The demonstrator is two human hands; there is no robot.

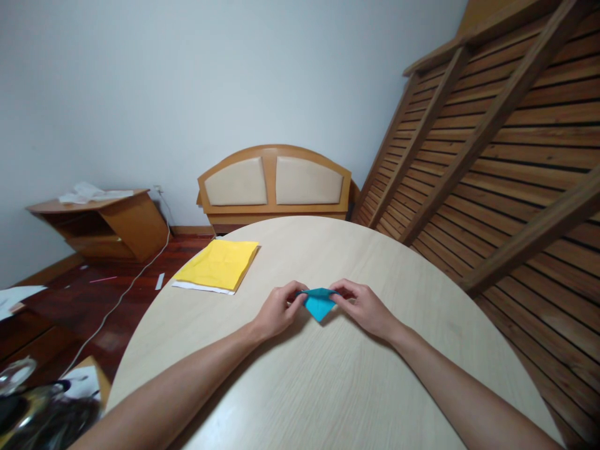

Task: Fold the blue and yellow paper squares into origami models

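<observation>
Head camera, going from left to right: I see some yellow paper (218, 265) on the round table (323, 394), at ten o'clock from the blue paper (320, 306). A bit of white paper (201, 287) pokes out from under the yellow one, on its seven o'clock side. Next comes the left hand (280, 308), at nine o'clock from the blue paper. Its grip is a small pinch, tight on the left corner. The blue paper sits between the two hands, near the middle of the table. It looks folded, with a darker strip on top and a point that aims at six o'clock. I can't tell if that point touches the table or hangs just over it. The right hand (363, 306) is at three o'clock, and its grip is a small pinch too, on the right corner.

From far away, I'd say the step in hand is folding, with both hands working the blue paper together. To me, the next move calls for a soft, even hold, with the edges lined up before any crease gets pressed. Pulling too hard could rip it.
</observation>
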